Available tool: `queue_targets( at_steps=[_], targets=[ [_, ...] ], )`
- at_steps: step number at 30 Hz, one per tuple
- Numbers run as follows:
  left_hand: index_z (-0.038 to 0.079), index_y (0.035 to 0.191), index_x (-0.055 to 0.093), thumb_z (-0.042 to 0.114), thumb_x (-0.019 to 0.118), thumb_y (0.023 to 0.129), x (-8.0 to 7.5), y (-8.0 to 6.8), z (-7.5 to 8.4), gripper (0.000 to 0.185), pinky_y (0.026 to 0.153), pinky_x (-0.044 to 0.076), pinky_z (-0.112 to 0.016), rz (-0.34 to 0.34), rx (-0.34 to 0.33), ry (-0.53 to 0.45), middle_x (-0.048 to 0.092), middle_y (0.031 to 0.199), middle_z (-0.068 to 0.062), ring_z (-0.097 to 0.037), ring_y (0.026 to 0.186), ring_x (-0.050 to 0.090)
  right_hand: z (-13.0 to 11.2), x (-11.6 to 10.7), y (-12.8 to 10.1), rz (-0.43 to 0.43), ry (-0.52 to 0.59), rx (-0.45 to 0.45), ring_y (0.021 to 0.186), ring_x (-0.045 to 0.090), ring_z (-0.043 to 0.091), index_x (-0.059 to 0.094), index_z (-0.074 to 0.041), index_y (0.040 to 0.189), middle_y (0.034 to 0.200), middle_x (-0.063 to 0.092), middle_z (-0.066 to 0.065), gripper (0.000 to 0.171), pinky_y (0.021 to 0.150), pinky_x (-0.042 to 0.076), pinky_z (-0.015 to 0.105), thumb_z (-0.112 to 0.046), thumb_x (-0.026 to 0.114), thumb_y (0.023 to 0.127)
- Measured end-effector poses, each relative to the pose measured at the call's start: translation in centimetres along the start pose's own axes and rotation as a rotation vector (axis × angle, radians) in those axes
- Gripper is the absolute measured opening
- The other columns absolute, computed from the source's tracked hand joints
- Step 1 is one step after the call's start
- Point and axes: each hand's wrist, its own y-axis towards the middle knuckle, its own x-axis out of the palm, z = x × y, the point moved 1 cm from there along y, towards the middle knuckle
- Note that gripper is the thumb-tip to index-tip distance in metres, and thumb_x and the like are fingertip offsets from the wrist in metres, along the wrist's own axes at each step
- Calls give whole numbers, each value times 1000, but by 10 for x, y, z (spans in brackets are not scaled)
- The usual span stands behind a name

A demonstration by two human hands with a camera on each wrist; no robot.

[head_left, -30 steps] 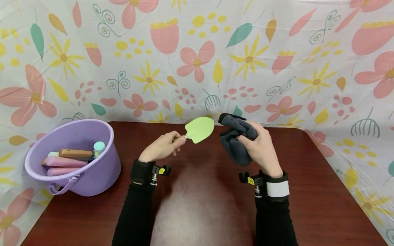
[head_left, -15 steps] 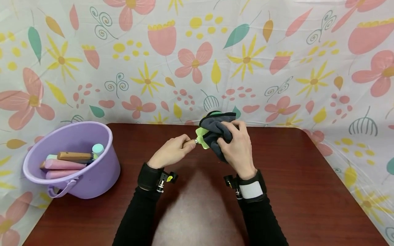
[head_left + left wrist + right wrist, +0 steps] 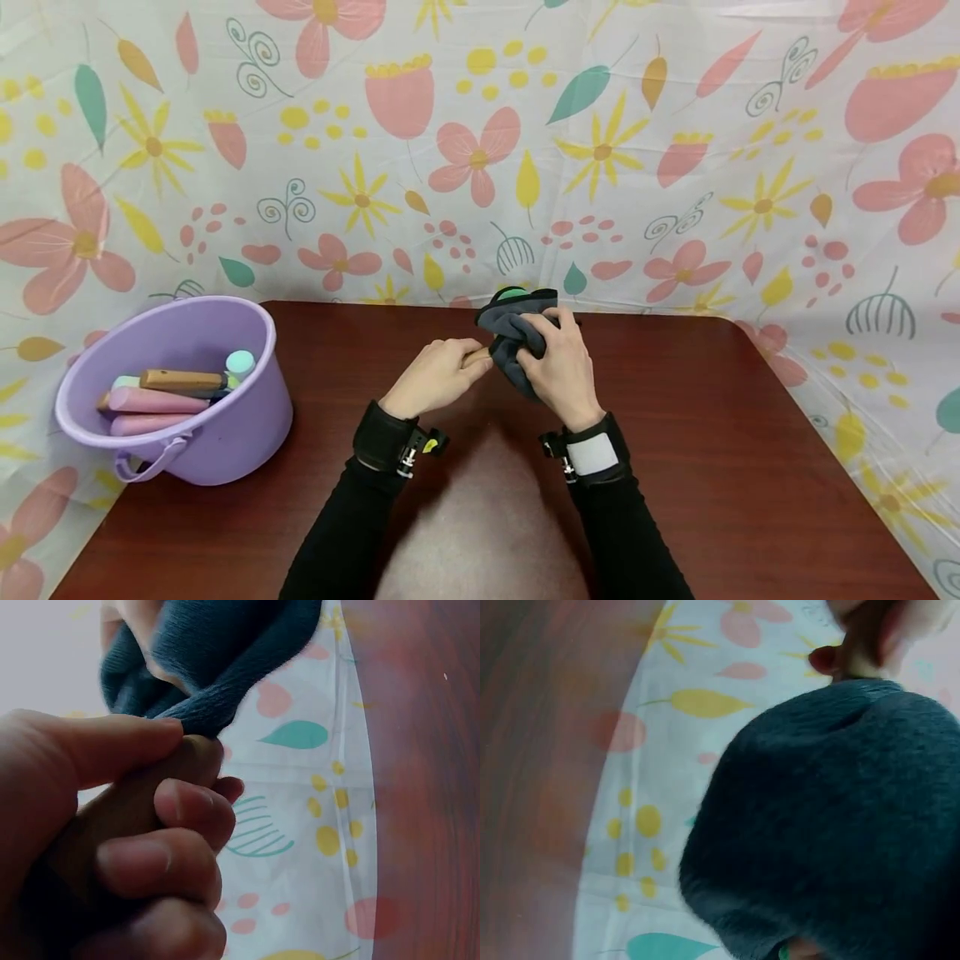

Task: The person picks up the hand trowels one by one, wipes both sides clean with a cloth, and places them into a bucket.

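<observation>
My left hand [image 3: 438, 375] grips the wooden handle [image 3: 476, 357] of a small green trowel above the middle of the dark wooden table [image 3: 712, 467]. My right hand [image 3: 558, 367] holds a dark grey cloth [image 3: 513, 337] wrapped over the trowel's blade, and only a green tip [image 3: 513, 293] shows above the cloth. In the left wrist view my fingers [image 3: 161, 825] curl round the handle [image 3: 135, 817] right under the cloth [image 3: 217, 652]. The cloth [image 3: 832, 825] fills most of the right wrist view.
A purple bucket [image 3: 225, 425] stands at the table's left, holding several tools with pink and wooden handles [image 3: 180, 382]. A floral sheet [image 3: 480, 150] hangs behind the table and drapes past its right edge.
My right hand brought the cloth leftward onto the trowel blade and covered it. Both hands drew closer together and slightly toward me.
</observation>
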Motion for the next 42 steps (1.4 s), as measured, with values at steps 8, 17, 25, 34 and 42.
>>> queue_targets(
  at_steps=[8, 17, 25, 34, 42],
  targets=[
    [15, 122, 68, 31, 55, 102, -7, -4, 1, 29, 62, 44, -27, -7, 2, -55, 66, 82, 7, -9, 65, 56, 10, -1, 1, 24, 38, 16, 100, 56, 38, 66, -10, 124, 126, 48, 19, 43, 81, 47, 53, -5, 72, 82],
    [18, 116, 72, 34, 59, 99, -12, -7, -5, 26, 80, 50, -29, -45, -7, -129, 70, 101, 12, -3, 92, 64, 24, -13, -1, 73, 39, 78, 101, 55, 39, 65, -11, 125, 126, 48, 20, 43, 80, 46, 55, -5, 72, 83],
    [16, 121, 69, 37, 58, 99, -15, -8, -9, 32, 88, 49, -32, -104, -21, -184, 69, 113, 10, -6, 104, 63, 36, -27, -1, 140, 36, 115, 103, 55, 41, 66, -9, 124, 126, 49, 21, 40, 81, 46, 57, -5, 70, 85],
    [21, 111, 71, 39, 58, 99, -17, -7, -14, 25, 84, 49, -34, -79, -40, -183, 68, 106, 13, -7, 95, 62, 40, -39, 2, 194, 77, 101, 103, 53, 40, 66, -7, 123, 121, 49, 21, 41, 88, 42, 53, -2, 68, 82],
    [17, 110, 70, 37, 58, 99, -15, -6, -13, 25, 81, 48, -35, -48, -47, -158, 68, 101, 8, -11, 88, 61, 23, -40, 3, 249, 113, 17, 102, 54, 37, 67, -6, 120, 121, 51, 21, 41, 89, 43, 50, 0, 71, 80]
  ],
)
